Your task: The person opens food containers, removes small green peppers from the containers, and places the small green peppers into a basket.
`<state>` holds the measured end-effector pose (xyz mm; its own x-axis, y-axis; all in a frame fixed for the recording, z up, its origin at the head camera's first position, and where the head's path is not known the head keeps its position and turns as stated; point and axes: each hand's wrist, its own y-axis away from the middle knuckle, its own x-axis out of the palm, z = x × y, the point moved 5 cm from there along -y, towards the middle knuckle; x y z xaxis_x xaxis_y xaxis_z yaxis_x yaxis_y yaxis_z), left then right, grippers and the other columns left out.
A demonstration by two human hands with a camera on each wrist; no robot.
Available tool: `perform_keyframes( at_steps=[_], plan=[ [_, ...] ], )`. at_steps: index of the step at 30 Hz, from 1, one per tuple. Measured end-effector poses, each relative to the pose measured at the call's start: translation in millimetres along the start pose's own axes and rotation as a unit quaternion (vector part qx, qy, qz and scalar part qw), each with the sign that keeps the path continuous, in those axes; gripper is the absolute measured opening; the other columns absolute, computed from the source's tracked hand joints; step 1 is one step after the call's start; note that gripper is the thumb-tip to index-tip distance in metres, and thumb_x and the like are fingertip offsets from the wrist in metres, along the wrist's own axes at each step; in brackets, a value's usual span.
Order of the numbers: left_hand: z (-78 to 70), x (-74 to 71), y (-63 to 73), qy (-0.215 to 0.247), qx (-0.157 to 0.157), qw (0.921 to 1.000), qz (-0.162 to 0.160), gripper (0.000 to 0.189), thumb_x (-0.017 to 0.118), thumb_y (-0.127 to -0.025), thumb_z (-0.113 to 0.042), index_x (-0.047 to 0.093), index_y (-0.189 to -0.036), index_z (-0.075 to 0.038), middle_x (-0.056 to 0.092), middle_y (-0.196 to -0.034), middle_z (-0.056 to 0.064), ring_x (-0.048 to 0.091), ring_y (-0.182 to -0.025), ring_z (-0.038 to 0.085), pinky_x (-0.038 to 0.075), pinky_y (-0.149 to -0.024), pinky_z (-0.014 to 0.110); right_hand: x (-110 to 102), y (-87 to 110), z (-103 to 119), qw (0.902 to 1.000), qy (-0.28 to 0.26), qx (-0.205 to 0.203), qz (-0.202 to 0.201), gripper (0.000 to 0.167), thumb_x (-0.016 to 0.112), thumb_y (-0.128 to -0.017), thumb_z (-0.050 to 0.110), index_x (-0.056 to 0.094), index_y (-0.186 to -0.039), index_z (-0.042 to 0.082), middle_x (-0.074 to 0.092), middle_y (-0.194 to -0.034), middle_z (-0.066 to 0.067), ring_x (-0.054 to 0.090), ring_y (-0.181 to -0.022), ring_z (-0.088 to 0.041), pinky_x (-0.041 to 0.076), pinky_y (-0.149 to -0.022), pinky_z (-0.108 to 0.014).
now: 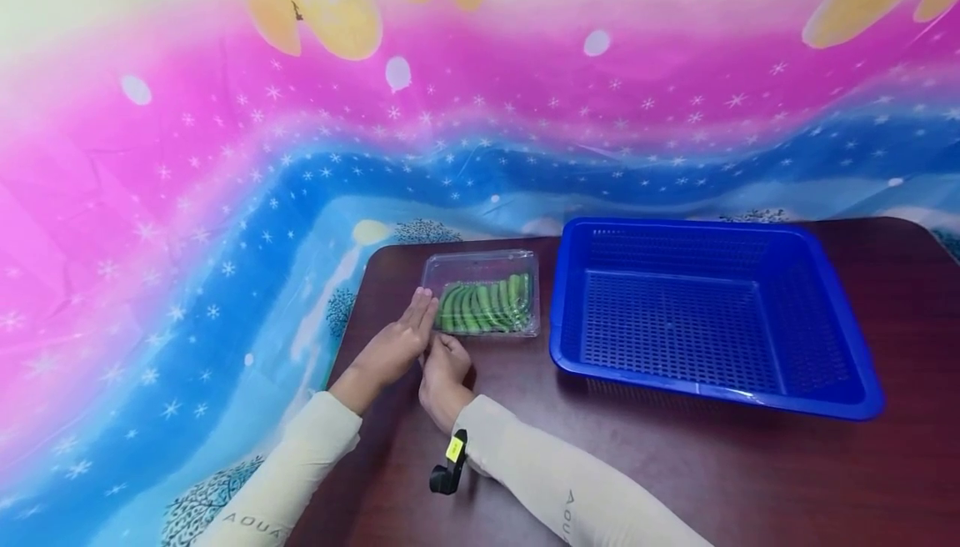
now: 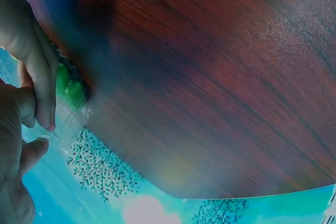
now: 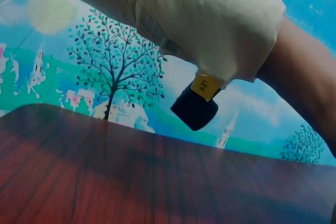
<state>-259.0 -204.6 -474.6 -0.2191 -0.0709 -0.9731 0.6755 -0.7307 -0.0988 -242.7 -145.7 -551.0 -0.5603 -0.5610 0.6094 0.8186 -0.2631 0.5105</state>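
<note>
A clear plastic box (image 1: 480,260) with a lid lies on the table, holding a row of slim green vegetables (image 1: 483,301) whose kind I cannot make out. At its left edge my left hand (image 1: 397,347) pinches the rim, its upper fingers stretched along the side. Just below, near the front left corner, my right hand (image 1: 446,368) grips the edge with curled fingers. Fingers and a thumb (image 2: 34,153) meet at the clear plastic in the left wrist view, where part of the box (image 2: 68,124) shows. The hands partly hide the contact from the head camera.
A large blue plastic basket (image 1: 562,313) stands right of the box on the dark wooden table (image 1: 510,414). Behind the table hangs a colourful printed cloth (image 1: 480,113). The left sleeve (image 3: 210,19) and a black wrist camera (image 3: 197,106) cross the right wrist view.
</note>
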Motion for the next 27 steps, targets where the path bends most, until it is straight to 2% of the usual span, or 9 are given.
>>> perform_keyframes(
  at_steps=[7, 16, 21, 23, 27],
  plan=[
    [-0.2, 2.1, -0.7, -0.022, 0.0, 0.9997, -0.006, 0.063, 0.066, -0.084, 0.021, 0.046, -0.144, 0.015, 0.049, -0.149, 0.033, 0.045, -0.145, 0.043, 0.052, -0.107, 0.043, -0.5, -2.2, 3.4, 0.9997, 0.016, -0.018, -0.002, 0.017, 0.059, -0.089, -0.009, 0.063, -0.078, 0.003, 0.062, -0.068, 0.002, 0.06, -0.063, -0.008, 0.055, -0.06, -0.021],
    [0.1, -2.2, -4.6, -0.044, 0.004, 0.9987, 0.025, 0.071, 0.068, -0.081, 0.021, 0.043, -0.147, 0.014, 0.046, -0.152, 0.033, 0.044, -0.146, 0.042, 0.057, -0.099, 0.038, -0.9, -2.0, 4.7, 0.9997, 0.01, -0.021, 0.003, 0.021, 0.057, -0.087, -0.011, 0.06, -0.074, 0.006, 0.06, -0.065, 0.004, 0.057, -0.059, -0.007, 0.053, -0.058, -0.02],
    [-0.7, -3.2, -4.4, -0.043, 0.001, 0.9982, 0.041, 0.074, 0.069, -0.081, 0.02, 0.04, -0.148, 0.014, 0.043, -0.153, 0.034, 0.042, -0.147, 0.043, 0.059, -0.095, 0.036, -3.5, -4.5, 3.2, 0.9999, 0.007, -0.011, 0.006, 0.018, 0.058, -0.087, -0.009, 0.063, -0.076, 0.005, 0.062, -0.067, 0.003, 0.059, -0.06, -0.008, 0.055, -0.059, -0.021],
    [-1.5, -3.9, -4.1, -0.044, 0.004, 0.9985, 0.034, 0.073, 0.071, -0.081, 0.016, 0.041, -0.148, 0.014, 0.043, -0.153, 0.034, 0.041, -0.147, 0.044, 0.058, -0.096, 0.036, -4.8, -5.1, 3.1, 0.9999, 0.005, -0.004, 0.009, 0.017, 0.058, -0.088, -0.008, 0.063, -0.077, 0.004, 0.064, -0.069, 0.002, 0.06, -0.062, -0.008, 0.056, -0.06, -0.021],
    [-4.0, -5.4, -4.2, -0.066, 0.023, 0.9975, -0.002, 0.069, 0.075, -0.084, 0.005, 0.045, -0.145, 0.015, 0.046, -0.151, 0.034, 0.044, -0.145, 0.044, 0.05, -0.11, 0.041, -7.0, -4.2, 6.3, 0.9998, 0.004, 0.006, 0.019, 0.017, 0.059, -0.093, -0.004, 0.066, -0.08, 0.004, 0.067, -0.073, 0.001, 0.063, -0.068, -0.008, 0.058, -0.065, -0.022]
  ],
)
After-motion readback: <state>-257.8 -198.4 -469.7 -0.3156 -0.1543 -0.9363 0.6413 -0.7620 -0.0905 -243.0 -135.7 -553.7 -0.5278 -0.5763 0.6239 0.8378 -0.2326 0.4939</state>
